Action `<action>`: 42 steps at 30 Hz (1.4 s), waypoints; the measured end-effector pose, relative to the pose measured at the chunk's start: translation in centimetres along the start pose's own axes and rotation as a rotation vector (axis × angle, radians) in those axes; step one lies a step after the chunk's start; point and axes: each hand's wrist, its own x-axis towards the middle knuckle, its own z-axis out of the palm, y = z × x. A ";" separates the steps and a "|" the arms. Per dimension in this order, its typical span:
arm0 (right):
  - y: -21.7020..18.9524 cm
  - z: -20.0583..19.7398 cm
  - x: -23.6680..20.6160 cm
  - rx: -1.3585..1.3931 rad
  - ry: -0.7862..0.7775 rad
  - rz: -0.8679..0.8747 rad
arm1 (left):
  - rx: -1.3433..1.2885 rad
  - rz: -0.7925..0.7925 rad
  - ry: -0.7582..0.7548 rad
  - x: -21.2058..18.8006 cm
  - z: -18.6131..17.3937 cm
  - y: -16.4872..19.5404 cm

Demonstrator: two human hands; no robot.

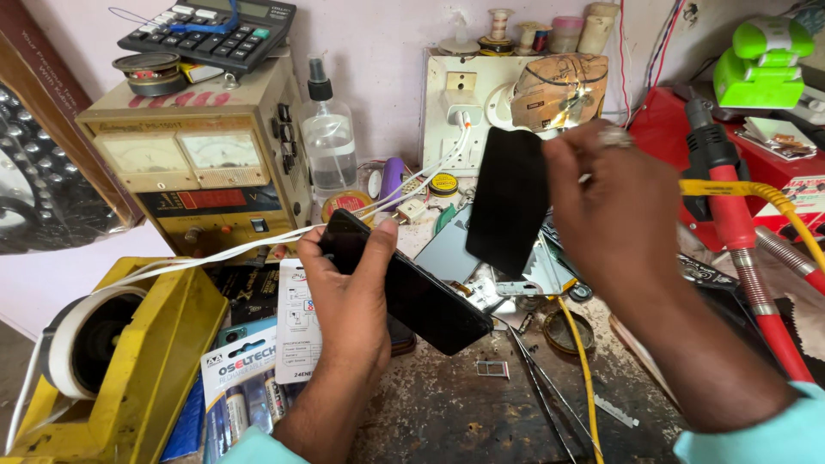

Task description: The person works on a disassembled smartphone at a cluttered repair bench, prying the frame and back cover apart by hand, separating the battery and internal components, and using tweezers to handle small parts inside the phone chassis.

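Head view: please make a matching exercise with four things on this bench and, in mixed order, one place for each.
Things
1. black phone
2. calculator
3. spray bottle
4. tape dispenser

Places
A. on top of the beige power supply
B. at the near left of the bench
C. in the grip of the left hand
D. right beside the power supply

Pairs: 1-C, 2-A, 3-D, 4-B

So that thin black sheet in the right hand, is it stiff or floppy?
The black sheet, pinched at one edge by the right hand, hangs flat without drooping, so probably fairly stiff. It looks very thin, so likely light and perhaps easy to crack.
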 end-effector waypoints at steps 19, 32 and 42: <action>3.2 -7.2 -18.1 0.304 -0.235 0.786 | -0.035 0.001 -0.060 -1.3 0.8 0.8; 3.6 -7.9 -22.4 0.358 -0.250 0.778 | 0.007 -0.008 -0.040 -1.4 0.9 0.8; 3.3 -7.8 -23.7 0.387 -0.261 0.775 | 0.045 -0.014 -0.033 -1.7 0.8 0.4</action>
